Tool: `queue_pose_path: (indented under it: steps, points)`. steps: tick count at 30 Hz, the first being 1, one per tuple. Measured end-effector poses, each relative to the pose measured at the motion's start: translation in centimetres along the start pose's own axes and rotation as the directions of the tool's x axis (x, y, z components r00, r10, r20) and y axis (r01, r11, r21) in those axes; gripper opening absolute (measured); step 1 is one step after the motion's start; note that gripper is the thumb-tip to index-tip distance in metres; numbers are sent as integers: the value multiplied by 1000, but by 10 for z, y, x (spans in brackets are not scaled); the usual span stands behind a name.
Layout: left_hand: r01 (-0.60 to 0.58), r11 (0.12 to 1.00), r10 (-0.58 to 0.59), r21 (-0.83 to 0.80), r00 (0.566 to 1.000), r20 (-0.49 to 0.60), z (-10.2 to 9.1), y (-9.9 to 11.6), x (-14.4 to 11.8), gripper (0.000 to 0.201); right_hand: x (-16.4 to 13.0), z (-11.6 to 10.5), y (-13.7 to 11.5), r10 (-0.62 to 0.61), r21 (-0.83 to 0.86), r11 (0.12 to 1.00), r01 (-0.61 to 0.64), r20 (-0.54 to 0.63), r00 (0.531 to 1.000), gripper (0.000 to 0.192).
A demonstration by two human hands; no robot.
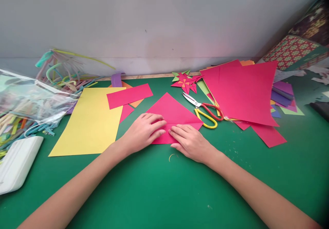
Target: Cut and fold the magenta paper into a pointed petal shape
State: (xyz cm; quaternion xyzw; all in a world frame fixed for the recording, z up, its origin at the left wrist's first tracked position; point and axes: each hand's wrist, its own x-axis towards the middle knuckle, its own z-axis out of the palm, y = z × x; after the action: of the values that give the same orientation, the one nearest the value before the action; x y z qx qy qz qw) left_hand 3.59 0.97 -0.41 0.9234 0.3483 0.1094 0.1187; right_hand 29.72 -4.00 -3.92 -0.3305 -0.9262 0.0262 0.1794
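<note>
A pink sheet of paper [171, 111], folded into a triangle that points away from me, lies on the green table [159, 188]. My left hand [144, 131] rests flat on its lower left part, fingers pressing the fold. My right hand [190, 141] lies flat on its lower right edge, fingertips touching the left hand's. Neither hand lifts the paper; both press it down onto the table.
A yellow sheet [89, 123] and a pink strip [130, 95] lie left. Red and yellow scissors [204, 111] sit right of the fold, beside a stack of pink sheets [244, 92] and a folded paper star [186, 81]. A plastic bag of straws [31, 99] and a white object [17, 162] are far left.
</note>
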Motion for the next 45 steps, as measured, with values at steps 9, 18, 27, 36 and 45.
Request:
queue_pose_path:
  steps: [9, 18, 27, 36, 45]
  points:
    - [-32, 991, 31, 128, 999, 15, 26, 13, -29, 61, -2, 0, 2, 22, 43, 999, -22, 1, 1000, 48]
    - [-30, 988, 29, 150, 1000, 8, 27, 14, -30, 67, 4, -4, 0, 130, 61, 989, -135, 75, 989, 54]
    - [-30, 986, 29, 161, 1000, 5, 30, 14, -31, 70, 4, -1, -2, 128, 21, 991, -130, 71, 989, 55]
    - [-39, 979, 41, 198, 999, -3, 31, 15, -31, 70, 5, 0, -2, 121, -5, 993, -121, 72, 990, 56]
    - [-56, 971, 51, 234, 998, 28, 26, 20, -56, 74, 6, 0, -2, 110, -15, 994, -109, 84, 990, 58]
